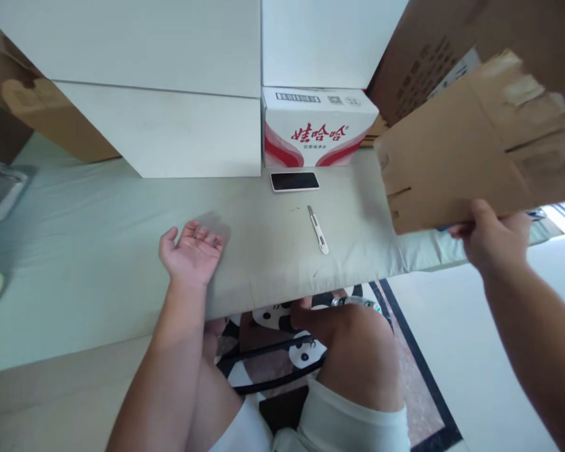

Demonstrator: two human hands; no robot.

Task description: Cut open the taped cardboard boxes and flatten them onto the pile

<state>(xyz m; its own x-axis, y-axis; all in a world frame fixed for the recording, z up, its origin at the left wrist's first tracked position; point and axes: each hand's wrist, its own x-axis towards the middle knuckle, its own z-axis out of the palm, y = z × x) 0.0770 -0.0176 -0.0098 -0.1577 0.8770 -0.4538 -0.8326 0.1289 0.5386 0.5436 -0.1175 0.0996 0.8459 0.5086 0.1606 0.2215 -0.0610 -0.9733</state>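
On the right side, my right hand (496, 242) grips the lower edge of a flat piece of brown cardboard (452, 150), thumb on top. The cardboard is raised and tilted, with a torn, layered far edge. My left hand (193, 251) rests palm up near the front of the pale green cloth-covered surface (136, 232), fingers loosely curled and apart, holding nothing. Between the hands lies a white utility knife (317, 230), its tip pointing away from me. Just beyond it is a phone (294, 181) with a dark screen, lying flat.
A white and red carton (320, 129) stands upside down behind the phone. Large white panels (198, 132) rise at the back left. Brown cardboard boxes (75, 125) stand at left and a big one (419, 56) at back right. Below the front edge are my legs and a panda-patterned mat (306, 353).
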